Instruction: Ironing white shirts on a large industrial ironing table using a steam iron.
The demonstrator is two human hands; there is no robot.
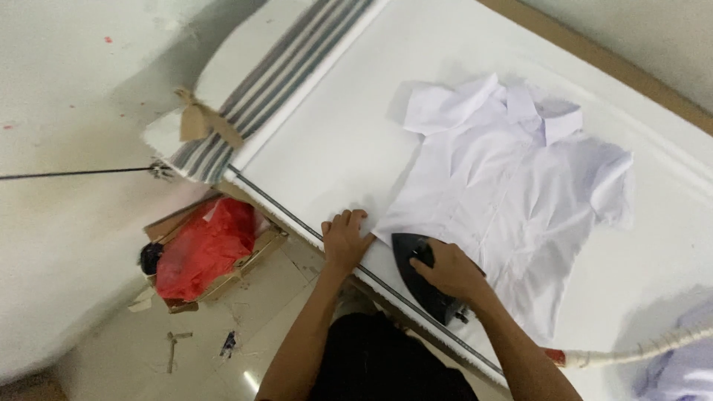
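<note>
A small white short-sleeved shirt (512, 178) lies flat on a white padded ironing table (334, 134), collar pointing away from me. My right hand (449, 269) grips the handle of a black iron (417, 276) that rests on the shirt's lower hem near the table's front edge. My left hand (345, 238) lies flat on the table cover just left of the hem corner, fingers spread and touching the fabric edge.
The iron's white-wrapped cord (639, 349) runs off to the right. A striped cloth (260, 89) covers the table's left end. On the tiled floor stands a cardboard box holding a red plastic bag (202, 249). Another pale garment (683, 364) lies at the bottom right.
</note>
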